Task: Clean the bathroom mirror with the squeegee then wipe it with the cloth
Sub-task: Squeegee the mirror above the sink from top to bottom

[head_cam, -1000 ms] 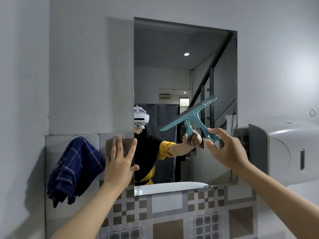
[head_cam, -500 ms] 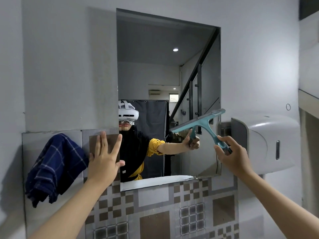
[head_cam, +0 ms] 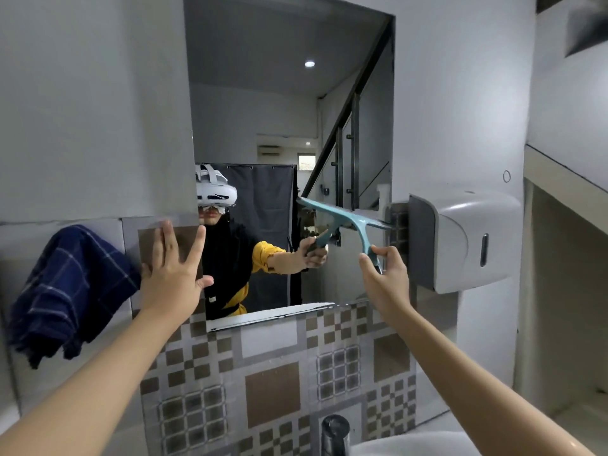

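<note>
The rectangular mirror (head_cam: 263, 93) hangs on the grey wall above patterned tiles. My right hand (head_cam: 385, 274) grips the handle of a teal squeegee (head_cam: 348, 218), whose blade lies against the lower right part of the glass, tilted down toward the right. My left hand (head_cam: 174, 268) is flat against the tile at the mirror's lower left edge, fingers spread, holding nothing. A dark blue checked cloth (head_cam: 65, 291) hangs on the wall to the left of that hand. The mirror reflects a person wearing a headset.
A white wall dispenser (head_cam: 460, 241) juts out just right of the mirror, close to the squeegee's blade end. A chrome tap (head_cam: 334, 432) and a white basin rim (head_cam: 411, 445) sit at the bottom. A white ledge (head_cam: 566, 172) runs along the right.
The squeegee has come down the right side of the mirror, its blade now lower and sloping toward the dispenser. The view has shifted down and right. My left hand stays on the tile.
</note>
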Tool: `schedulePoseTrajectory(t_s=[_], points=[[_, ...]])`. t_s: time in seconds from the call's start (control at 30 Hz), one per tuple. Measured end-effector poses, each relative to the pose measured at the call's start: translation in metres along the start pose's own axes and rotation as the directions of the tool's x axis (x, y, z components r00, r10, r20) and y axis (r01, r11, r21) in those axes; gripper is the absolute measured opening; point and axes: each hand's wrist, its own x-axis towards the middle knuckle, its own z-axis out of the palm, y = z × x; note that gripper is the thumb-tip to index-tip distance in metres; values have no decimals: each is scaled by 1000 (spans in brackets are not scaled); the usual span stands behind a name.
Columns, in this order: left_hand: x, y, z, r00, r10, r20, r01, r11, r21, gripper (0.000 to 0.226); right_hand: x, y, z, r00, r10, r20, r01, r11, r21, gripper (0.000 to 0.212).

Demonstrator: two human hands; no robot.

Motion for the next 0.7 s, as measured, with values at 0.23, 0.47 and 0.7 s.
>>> schedulePoseTrajectory(t_s=[0.23, 0.47, 0.7], points=[[-1, 2, -2, 1000, -10, 18, 10, 1000, -6, 97, -30, -31, 44, 962, 274, -5, -263, 929, 260, 17], [-7, 6, -3, 1000, -8, 5, 8, 998, -59, 94, -59, -49, 80, 947, 320, -12, -297, 892, 341, 16], [-28, 3, 10, 997, 74, -23, -77, 981, -180, 89, -90, -52, 117, 972, 236, 8, -225, 913, 340, 12]])
